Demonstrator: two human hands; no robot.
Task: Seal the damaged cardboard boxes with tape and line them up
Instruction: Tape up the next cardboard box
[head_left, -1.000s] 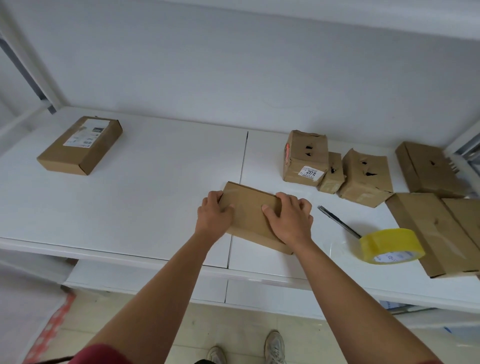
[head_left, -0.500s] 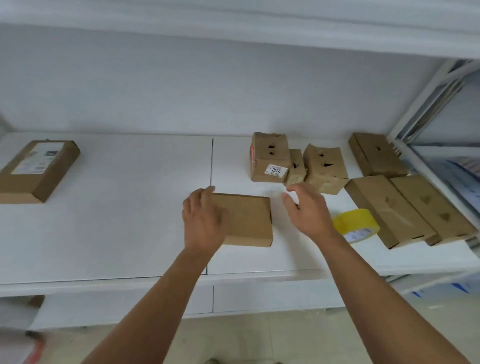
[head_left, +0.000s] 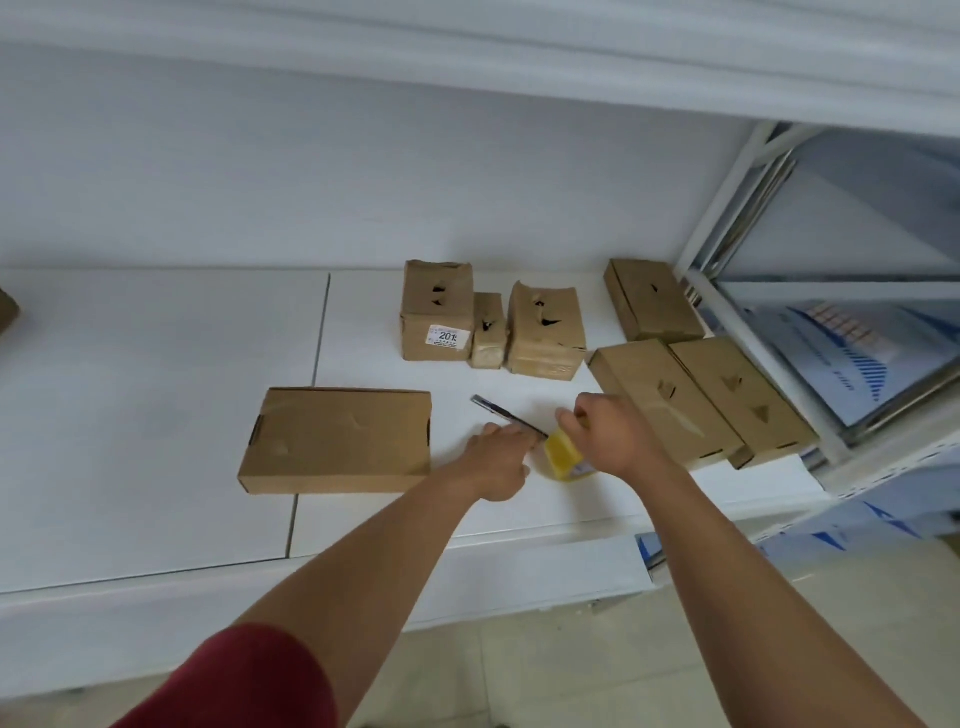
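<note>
The right hand (head_left: 613, 439) curled over the tape (head_left: 563, 457), the left hand (head_left: 501, 460) touched the cutter (head_left: 506, 415) with unclear grip, and the box (head_left: 337, 441) lay left of both.

Soft even daylight, faint shadows, slight motion blur (wide-angle bending at edges), no glare

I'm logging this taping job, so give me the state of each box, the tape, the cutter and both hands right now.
Flat box: lying flat, untouched.
Labelled box: top torn.
Small box: torn.
Crumpled box: top torn.
Back right box: small tear.
Two long boxes: side by side, torn.
Yellow tape roll: on shelf, under right hand.
Cutter: lying on shelf.
Left hand: reaching at cutter, grip unclear.
</note>
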